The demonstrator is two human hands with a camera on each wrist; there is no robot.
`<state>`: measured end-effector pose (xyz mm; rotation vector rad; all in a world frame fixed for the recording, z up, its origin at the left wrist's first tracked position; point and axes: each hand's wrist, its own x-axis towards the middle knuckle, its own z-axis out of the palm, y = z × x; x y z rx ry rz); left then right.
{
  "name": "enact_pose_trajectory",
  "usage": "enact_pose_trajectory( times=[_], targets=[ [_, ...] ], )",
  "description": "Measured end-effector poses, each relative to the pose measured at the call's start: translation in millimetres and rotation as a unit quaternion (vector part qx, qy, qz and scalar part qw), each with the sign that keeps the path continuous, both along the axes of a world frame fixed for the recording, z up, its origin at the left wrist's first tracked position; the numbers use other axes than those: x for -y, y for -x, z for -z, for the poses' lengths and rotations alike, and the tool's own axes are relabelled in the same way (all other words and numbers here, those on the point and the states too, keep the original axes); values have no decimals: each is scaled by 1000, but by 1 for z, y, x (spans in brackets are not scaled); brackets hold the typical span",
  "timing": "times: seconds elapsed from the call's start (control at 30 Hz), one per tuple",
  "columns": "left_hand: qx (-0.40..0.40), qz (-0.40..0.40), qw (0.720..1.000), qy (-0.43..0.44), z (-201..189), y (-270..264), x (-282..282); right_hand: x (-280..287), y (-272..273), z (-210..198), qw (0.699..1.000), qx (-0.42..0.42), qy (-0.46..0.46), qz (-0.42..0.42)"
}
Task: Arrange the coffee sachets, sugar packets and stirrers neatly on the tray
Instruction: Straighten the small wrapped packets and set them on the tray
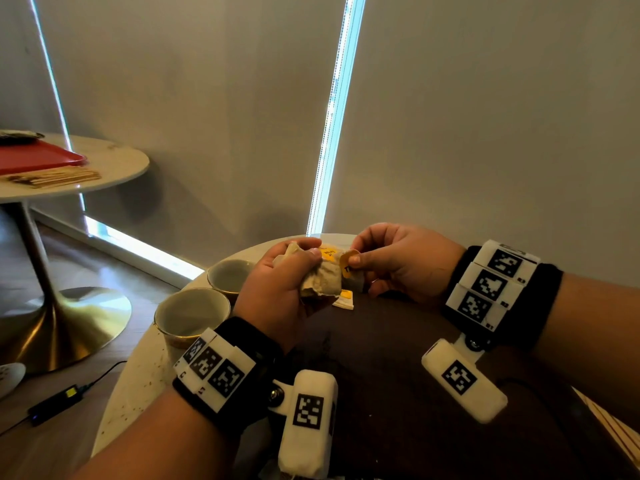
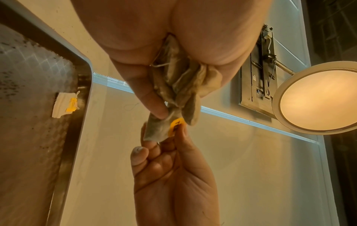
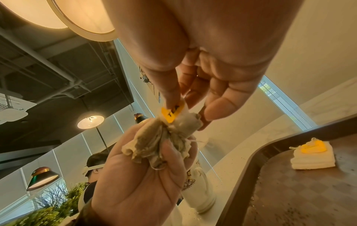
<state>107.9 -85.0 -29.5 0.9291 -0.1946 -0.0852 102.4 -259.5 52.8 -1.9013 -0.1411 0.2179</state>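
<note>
A crumpled bunch of beige sachets (image 1: 320,277) is held up over the far part of the dark tray (image 1: 398,358), between both hands. The left hand (image 1: 277,289) has its fingers curled round the bunch, the thumb pressing it from the near side. The right hand (image 1: 398,261) pinches a small yellow tag (image 1: 347,261) at the right end of the bunch between thumb and forefinger, the other fingers loosely bent beneath.

Just under the hands, a neat little stack of white sachets (image 1: 344,300) with a yellow tag on top lies flat on the tray, close to its far rounded corner. The tray sits on a pale round table (image 1: 138,375). To the left of the hands, two empty cups (image 1: 194,315) with gold-coloured bases stand on the table beside the tray, one nearer, one farther.

Far to the left, a second round table (image 1: 114,161) carries a red tray (image 1: 38,155) and a row of wooden stirrers (image 1: 59,176) just in front of it.
</note>
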Motion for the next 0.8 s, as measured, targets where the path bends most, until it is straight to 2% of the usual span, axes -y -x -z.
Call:
enact_pose_trajectory(
  times=[0.27,0.43,0.63,0.8],
  targets=[
    [0,17,1000,-9,0,2,1,3,7,-6,999,16,-36,-17],
    [-10,7,1000,-9,1,0,3,4,11,-7,999,37,-14,-25],
    [-22,-5,1000,1,0,0,-1,10,12,-13,997,70,-32,18],
    [-16,-36,999,3,-2,1,-2,19,0,-18,988,112,-47,98]
  ],
)
